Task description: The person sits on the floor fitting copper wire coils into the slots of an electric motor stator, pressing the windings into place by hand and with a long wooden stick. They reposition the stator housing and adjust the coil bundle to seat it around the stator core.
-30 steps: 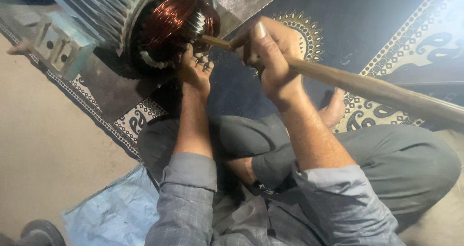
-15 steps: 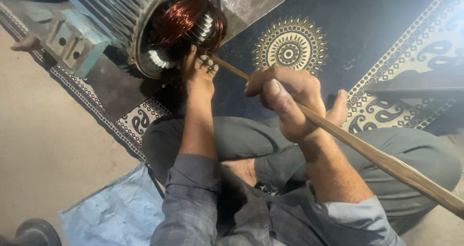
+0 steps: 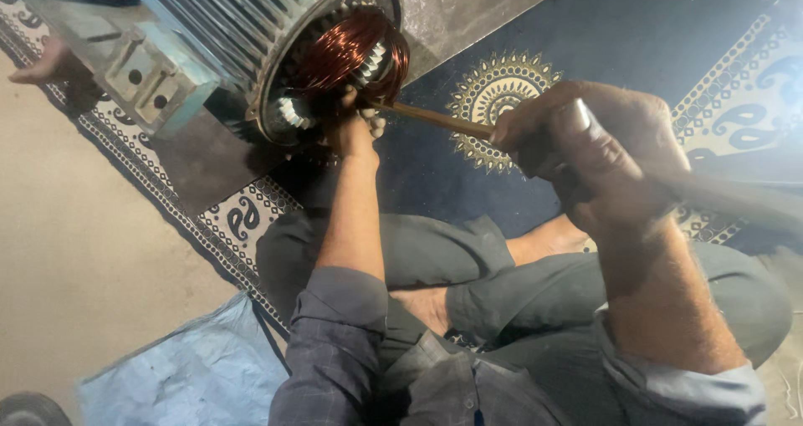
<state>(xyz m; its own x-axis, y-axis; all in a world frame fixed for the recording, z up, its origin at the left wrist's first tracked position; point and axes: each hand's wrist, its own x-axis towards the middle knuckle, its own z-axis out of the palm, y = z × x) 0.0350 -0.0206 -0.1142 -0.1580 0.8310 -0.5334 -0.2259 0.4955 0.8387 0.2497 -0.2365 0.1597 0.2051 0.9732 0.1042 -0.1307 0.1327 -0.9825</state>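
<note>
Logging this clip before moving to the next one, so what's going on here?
A person sits cross-legged on a dark blue patterned rug, working at the open end of a ribbed grey metal motor housing. The left hand is pressed against the shiny copper wire windings at the opening. The right hand grips a long brown wooden stick, whose tip reaches the windings beside the left hand. A pale blue plastic sheet lies on the floor by the knee.

One motor housing, one copper winding, one wooden stick, two hands, left and right, one blue sheet.
</note>
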